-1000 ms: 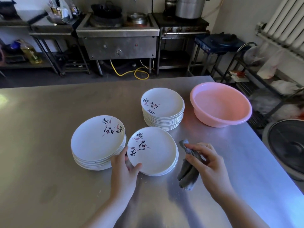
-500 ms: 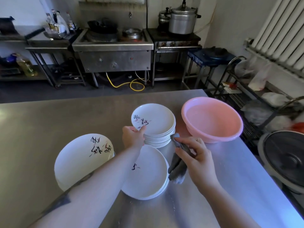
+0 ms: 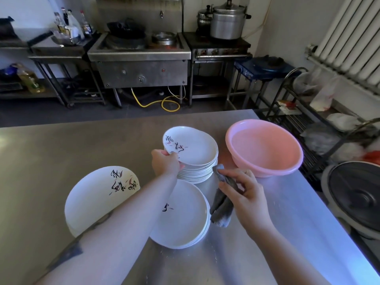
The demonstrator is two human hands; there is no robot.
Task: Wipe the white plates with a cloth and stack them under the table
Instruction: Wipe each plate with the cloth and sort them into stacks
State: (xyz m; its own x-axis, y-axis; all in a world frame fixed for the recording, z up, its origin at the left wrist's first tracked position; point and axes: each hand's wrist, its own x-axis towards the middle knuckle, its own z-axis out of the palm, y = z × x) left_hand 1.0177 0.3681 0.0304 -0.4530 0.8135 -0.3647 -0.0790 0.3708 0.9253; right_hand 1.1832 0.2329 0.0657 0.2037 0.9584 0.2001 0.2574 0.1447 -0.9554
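On the stainless-steel table [image 3: 51,153], we take the round pink plastic basin [image 3: 264,148] as our landmark. Just to its left stands a tall stack of white plates [image 3: 197,171], and our left hand [image 3: 166,164] grips the near-left rim of its topmost white plate with black brush lettering [image 3: 191,146], thumb curled over the edge, lifting that side so the plate sits tilted above the rest. Nearer to us than the basin, our right hand [image 3: 245,193] pinches a crumpled grey cloth [image 3: 222,204] between thumb and fingers; the cloth hangs down, and we cannot tell whether its lower end touches the tabletop. Just left of the cloth lies a low stack of white plates [image 3: 185,219], partly crossed by our left forearm. Farther left of the basin, beyond that forearm, lies a third stack of white lettered plates [image 3: 92,198]. Well behind the basin, across the floor, stands a steel cooking range [image 3: 141,58] with a large metal pressure pot [image 3: 227,21] on the stove to its right.
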